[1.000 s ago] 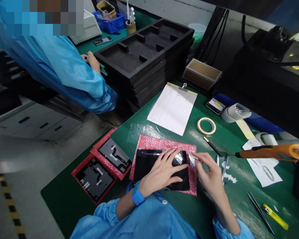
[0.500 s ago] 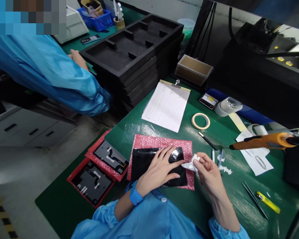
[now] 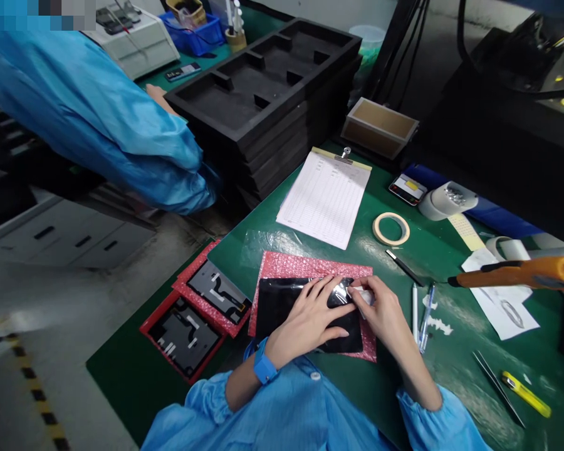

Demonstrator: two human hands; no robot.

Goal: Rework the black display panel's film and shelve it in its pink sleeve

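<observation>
A glossy black panel (image 3: 282, 304) lies on a pink bubble-wrap sheet (image 3: 305, 266) on the green table. My left hand (image 3: 308, 316) rests flat on the panel with its fingers spread. My right hand (image 3: 378, 310) is at the panel's right end, its fingers pinched on a small white wipe (image 3: 363, 293) pressed against the panel's surface. A blue wrist strap (image 3: 262, 366) is on my left wrist.
Two red trays with black parts (image 3: 195, 316) lie left of the panel. A clipboard (image 3: 326, 197), tape ring (image 3: 390, 228), pens (image 3: 423, 310), orange tool (image 3: 517, 274), tweezers (image 3: 496, 385), yellow cutter (image 3: 526, 394) surround it. Stacked black foam trays (image 3: 267, 100) stand behind. Another person's blue sleeve (image 3: 98, 125) is at left.
My right hand has moved left with the wipe onto the panel's right end. My left hand stays flat on the panel. The view shifted slightly.
</observation>
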